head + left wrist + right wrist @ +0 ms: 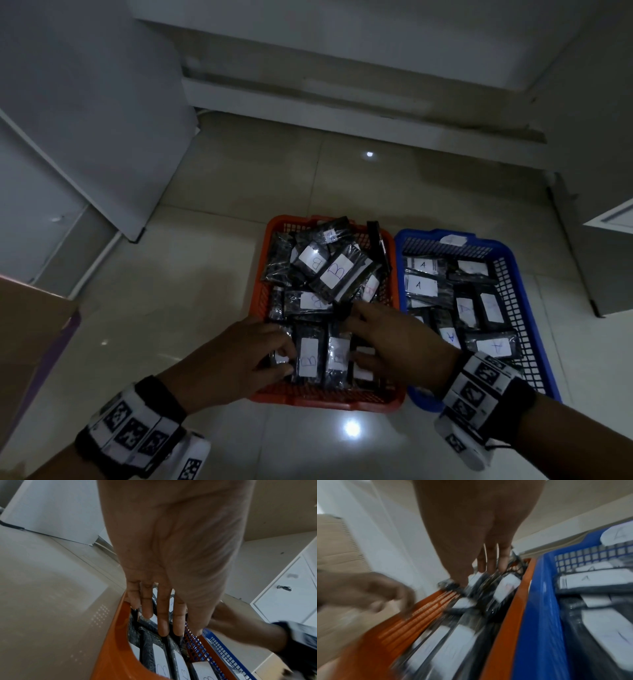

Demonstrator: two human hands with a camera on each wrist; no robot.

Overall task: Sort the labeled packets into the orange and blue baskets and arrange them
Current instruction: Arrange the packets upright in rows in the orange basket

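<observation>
Looking down from the head camera, we've got both hands in the near end of the orange basket (257, 298), which sits on the tiled floor (191, 260) touching the blue basket (544, 346) on its right.

Our left hand (246, 356) is over the near-left corner. Its fingers curl down onto a dark packet (279, 359) at the left end of the front row. It looks like a pinch from the head view, but in the left wrist view the fingers (163, 618) look pretty straight, so we can't tell if it's actually gripping or just pressing.

Our right hand (400, 346) lies over the near-right part of the same basket, fingers spread and fairly flat on the packets there, not closed around anything we can see. The right wrist view is blurry and doesn't settle it.

Between the hands, two B packets (308, 358) stand side by side in a tidy row, labels up. Behind them the rest of the B packets (337, 274) are in a loose pile, tilted every which way. The A packets (419, 286) lie flatter in the blue basket, in rough rows.

A cardboard box (30, 335) sits at the left edge, with white cabinets (96, 137) around.
</observation>
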